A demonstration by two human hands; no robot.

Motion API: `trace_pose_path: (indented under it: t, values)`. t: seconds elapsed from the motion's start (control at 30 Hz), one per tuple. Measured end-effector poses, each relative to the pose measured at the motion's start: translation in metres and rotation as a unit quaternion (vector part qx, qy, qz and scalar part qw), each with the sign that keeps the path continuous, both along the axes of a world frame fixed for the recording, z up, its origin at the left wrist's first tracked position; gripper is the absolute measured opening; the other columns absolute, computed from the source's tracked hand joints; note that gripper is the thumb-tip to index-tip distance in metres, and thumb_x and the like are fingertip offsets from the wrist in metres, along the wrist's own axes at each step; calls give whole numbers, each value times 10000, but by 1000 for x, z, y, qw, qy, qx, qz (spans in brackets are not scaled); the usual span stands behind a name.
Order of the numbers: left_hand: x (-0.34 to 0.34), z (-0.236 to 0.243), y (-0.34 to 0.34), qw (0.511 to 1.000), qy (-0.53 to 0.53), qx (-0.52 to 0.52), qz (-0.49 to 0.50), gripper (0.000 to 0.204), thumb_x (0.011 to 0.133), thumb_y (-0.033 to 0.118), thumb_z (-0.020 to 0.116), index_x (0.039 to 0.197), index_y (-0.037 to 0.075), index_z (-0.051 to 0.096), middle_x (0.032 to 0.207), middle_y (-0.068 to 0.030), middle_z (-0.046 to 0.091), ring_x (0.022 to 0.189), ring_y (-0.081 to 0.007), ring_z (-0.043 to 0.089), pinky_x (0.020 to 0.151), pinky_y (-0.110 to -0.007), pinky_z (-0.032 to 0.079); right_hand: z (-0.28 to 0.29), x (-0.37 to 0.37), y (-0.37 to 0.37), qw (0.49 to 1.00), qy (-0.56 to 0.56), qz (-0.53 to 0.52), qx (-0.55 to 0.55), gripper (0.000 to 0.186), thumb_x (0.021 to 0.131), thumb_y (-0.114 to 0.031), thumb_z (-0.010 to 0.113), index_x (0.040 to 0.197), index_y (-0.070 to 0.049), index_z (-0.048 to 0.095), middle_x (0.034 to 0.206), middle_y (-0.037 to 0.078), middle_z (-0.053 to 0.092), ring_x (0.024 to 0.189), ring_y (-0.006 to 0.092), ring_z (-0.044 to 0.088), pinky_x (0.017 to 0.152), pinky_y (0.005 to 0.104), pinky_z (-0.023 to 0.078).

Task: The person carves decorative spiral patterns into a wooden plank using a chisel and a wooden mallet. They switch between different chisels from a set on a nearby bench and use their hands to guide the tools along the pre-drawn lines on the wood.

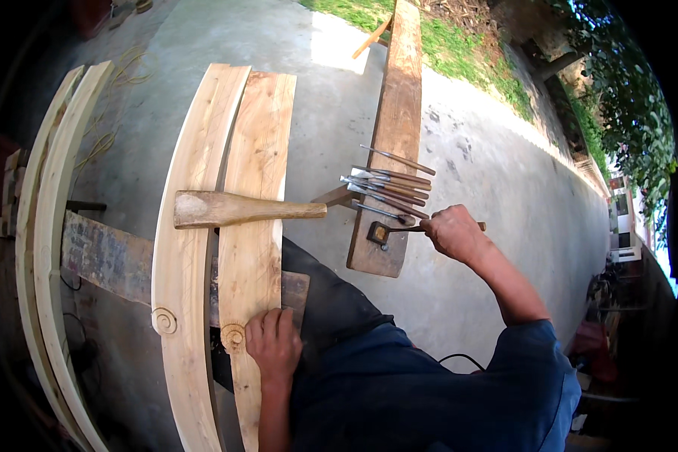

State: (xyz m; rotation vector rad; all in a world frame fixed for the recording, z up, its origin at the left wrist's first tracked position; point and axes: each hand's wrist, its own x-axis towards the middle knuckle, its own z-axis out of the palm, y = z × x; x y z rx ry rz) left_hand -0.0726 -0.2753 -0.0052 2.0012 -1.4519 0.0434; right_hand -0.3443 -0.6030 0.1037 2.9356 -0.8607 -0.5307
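Observation:
My left hand [274,343] rests on the edge of a pale wooden plank [253,166], its fingers lying beside a carved spiral [234,337]. Out to the right, my right hand [455,235] is closed round a thin wooden-handled tool [408,228]; the handle's end shows past the hand. The tool's far end reaches a small dark square block [378,232] on a narrow bench [397,113]. Several carving chisels [392,184] lie side by side across that bench, just beyond my right hand. A wooden mallet [241,209] lies across the plank and its neighbour.
A second pale plank [188,173], with its own carved spiral, lies left of the first. Two more curved timbers [56,203] stand at the far left. A stained board [105,256] runs beneath the work. Yellow cord [96,151] lies on the concrete floor [316,113].

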Motion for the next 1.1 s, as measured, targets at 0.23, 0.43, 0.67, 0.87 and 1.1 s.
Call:
trace_pose_path:
  t: [0.23, 0.43, 0.67, 0.87, 1.1]
  values:
    - [-3, 0, 0, 1000, 3, -3, 6, 286, 824, 11, 738, 1102, 77, 746, 1090, -83, 709, 1012, -328, 683, 850, -471, 545, -5, 18, 15, 1000, 1, 5, -7, 83, 795, -55, 671, 751, -77, 738, 765, 167, 743, 758, 372, 753, 692, 495, 597]
    - [-7, -4, -7, 1000, 10, -16, -3, 275, 827, 14, 730, 1095, 76, 744, 1089, -87, 708, 1002, -328, 684, 848, -472, 549, -7, 25, 24, 998, 38, 29, -36, 90, 817, -41, 654, 774, -47, 733, 771, 184, 734, 754, 378, 747, 699, 496, 596]
    - [-3, 13, 3, 996, 20, -93, 0, 321, 926, 82, 737, 1241, 17, 736, 1132, -120, 727, 980, -279, 719, 807, -391, 589, 98, 111, 90, 974, -121, -46, 185, 203, 974, -77, 719, 1162, -8, 751, 883, 185, 759, 802, 416, 741, 727, 484, 594]
    - [4, 32, 29, 994, -19, -110, 22, 429, 896, 6, 799, 1321, 24, 738, 1193, -129, 708, 931, -282, 751, 758, -370, 626, 57, 174, 162, 869, -115, -6, 481, 266, 1042, -143, 723, 1267, -1, 726, 924, 237, 753, 831, 459, 744, 730, 462, 605]
    - [52, 33, 71, 988, -52, -77, 124, 353, 910, 20, 757, 1261, -3, 733, 1149, -161, 739, 905, -286, 743, 799, -382, 619, 36, 227, 167, 816, -141, 89, 553, 327, 1048, -240, 748, 1282, -11, 735, 884, 205, 776, 783, 383, 773, 728, 436, 609]
